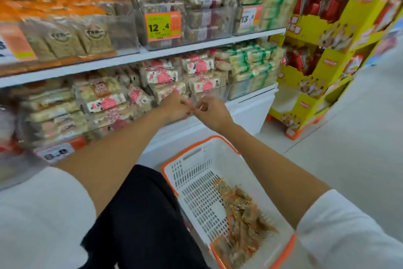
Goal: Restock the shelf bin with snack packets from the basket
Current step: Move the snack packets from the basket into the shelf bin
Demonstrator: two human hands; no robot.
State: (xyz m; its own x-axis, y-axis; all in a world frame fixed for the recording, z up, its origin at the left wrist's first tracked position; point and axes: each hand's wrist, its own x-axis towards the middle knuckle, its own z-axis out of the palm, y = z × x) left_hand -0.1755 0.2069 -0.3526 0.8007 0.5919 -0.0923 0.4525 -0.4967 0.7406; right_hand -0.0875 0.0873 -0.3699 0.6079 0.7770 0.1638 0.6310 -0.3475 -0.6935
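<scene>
- Both hands are up at the lower shelf, meeting just above the centre of the view, knuckles nearly touching.
- The left hand (175, 106) has its fingers curled in at the front of the shelf bin (208, 95). It's too blurred to tell whether they're grasping anything.
- The right hand (212, 113), just beside it at 3 o'clock, is clenched, thumb and forefinger pinching a thin pale sliver (201, 107) with an orange edge. What it is, I can't tell.
- The bin sits at 12 o'clock from the hands, stacked with pink-and-white packets (162, 77).
- Down at 5 o'clock, the white basket (196, 144) with its orange rim stands on the floor (359, 138). The snack packets (242, 214), brown and orange, lie heaped in its near end, well apart from both hands.
- A black-clad knee (141, 214) is at 6 o'clock, touching the basket's left side.
- At 11 o'clock, a price tag (162, 27) reads 12.4.
- At 2 o'clock stands a yellow cardboard display (316, 35) holding red packs.
</scene>
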